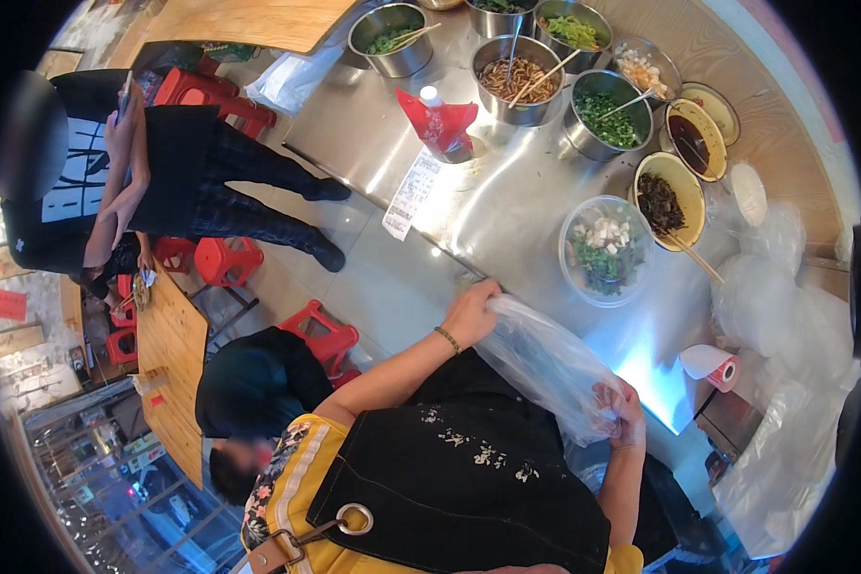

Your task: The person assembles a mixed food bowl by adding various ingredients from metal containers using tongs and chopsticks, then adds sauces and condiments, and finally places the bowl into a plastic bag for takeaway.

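A clear plastic bag (pixel 550 359) is stretched between my two hands in front of my black apron, at the near edge of the steel table. My left hand (pixel 471 314), with a bracelet at the wrist, pinches one end of it. At the other end, my right hand (pixel 622 413) is closed on the bag, its fingers partly showing through the film. Just beyond the bag stands a round clear plastic container (pixel 571 277) holding chopped greens and white pieces. A printed paper slip (pixel 413 196) lies to its left, by a red packet (pixel 434 122) with a white cap.
Steel pots of toppings, one a noodle-like brown food pot (pixel 483 96), line the far side. Yellowish bowls (pixel 698 206) stand at right, near plastic bags (pixel 784 306) and a paper roll (pixel 710 367). At left are red stools (pixel 228 260), a standing person (pixel 177 158) with a phone, and a seated person (pixel 258 392).
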A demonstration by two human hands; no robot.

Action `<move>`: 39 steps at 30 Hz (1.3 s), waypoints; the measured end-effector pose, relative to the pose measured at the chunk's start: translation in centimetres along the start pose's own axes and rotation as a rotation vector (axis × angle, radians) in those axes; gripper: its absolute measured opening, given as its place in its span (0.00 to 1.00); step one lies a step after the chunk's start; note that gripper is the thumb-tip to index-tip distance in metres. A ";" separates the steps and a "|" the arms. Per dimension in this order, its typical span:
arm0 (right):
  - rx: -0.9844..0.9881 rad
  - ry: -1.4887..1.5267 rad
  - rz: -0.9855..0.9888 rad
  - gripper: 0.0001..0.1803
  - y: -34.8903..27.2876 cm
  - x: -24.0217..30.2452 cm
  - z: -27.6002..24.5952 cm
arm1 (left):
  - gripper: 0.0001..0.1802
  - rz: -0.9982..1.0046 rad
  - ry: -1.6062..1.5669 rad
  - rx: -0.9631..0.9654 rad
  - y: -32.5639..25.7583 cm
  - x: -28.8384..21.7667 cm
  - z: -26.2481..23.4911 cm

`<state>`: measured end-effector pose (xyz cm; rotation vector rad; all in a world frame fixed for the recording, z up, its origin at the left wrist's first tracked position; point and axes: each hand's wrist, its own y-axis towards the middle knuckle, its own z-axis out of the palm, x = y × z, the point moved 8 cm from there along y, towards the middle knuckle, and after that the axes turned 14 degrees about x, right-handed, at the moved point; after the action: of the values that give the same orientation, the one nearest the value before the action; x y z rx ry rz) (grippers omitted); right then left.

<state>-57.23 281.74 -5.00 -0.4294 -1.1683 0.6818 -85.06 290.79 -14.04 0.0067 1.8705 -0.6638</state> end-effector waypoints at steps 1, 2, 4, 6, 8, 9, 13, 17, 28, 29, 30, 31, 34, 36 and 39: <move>0.044 -0.013 -0.009 0.11 0.2 0.3 0.6 | 0.12 0.079 -0.163 -0.076 0.0 0.1 -0.3; -0.068 -0.158 0.077 0.11 0.5 -0.6 -0.9 | 0.13 -0.069 -0.329 0.024 0.1 -0.2 0.3; -0.298 -0.438 0.246 0.11 1.9 -3.8 -5.3 | 0.16 -0.368 -0.651 0.234 -0.8 -2.8 1.9; -0.427 -0.648 0.138 0.07 3.2 -6.4 -10.4 | 0.17 -0.014 -0.327 0.212 0.0 -3.2 2.7; -0.457 -0.702 0.170 0.07 3.4 -7.1 -11.6 | 0.18 0.086 -0.002 0.171 0.4 -2.0 2.8; -0.419 -0.658 0.255 0.08 3.3 -6.2 -10.7 | 0.18 0.056 0.047 0.155 0.4 -1.7 2.3; -0.092 -0.735 0.298 0.22 3.1 -3.4 -9.4 | 0.20 0.162 0.200 0.136 0.4 -3.4 1.3; -0.226 -0.414 -0.067 0.33 4.3 4.7 -9.8 | 0.25 0.391 0.225 0.165 1.5 -6.4 0.8; -0.093 0.115 -0.142 0.29 15.1 6.9 -4.1 | 0.34 0.207 -0.321 0.337 10.4 -7.1 3.8; -0.097 0.128 -0.147 0.29 15.1 7.1 -3.8 | 0.34 0.213 -0.376 0.343 10.5 -7.4 3.9; -0.103 0.140 -0.171 0.29 14.8 7.1 -3.5 | 0.33 0.212 -0.421 0.351 10.5 -7.5 3.9; -0.109 0.153 -0.195 0.29 14.3 7.0 -2.9 | 0.32 0.211 -0.466 0.360 10.3 -7.5 4.0; -0.086 0.172 -0.279 0.30 12.7 7.3 -1.7 | 0.29 0.201 -0.469 0.410 9.1 -7.5 4.2; -0.043 0.192 -0.315 0.32 11.4 7.0 -1.7 | 0.28 0.192 -0.464 0.484 7.3 -8.1 4.2; -0.055 0.247 -0.356 0.34 8.6 7.0 -2.6 | 0.26 0.229 -0.442 0.562 5.2 -9.9 3.7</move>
<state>-55.47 292.86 -6.50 -0.3295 -0.9968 0.2786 -76.25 296.53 -8.70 0.4001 1.1966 -0.9247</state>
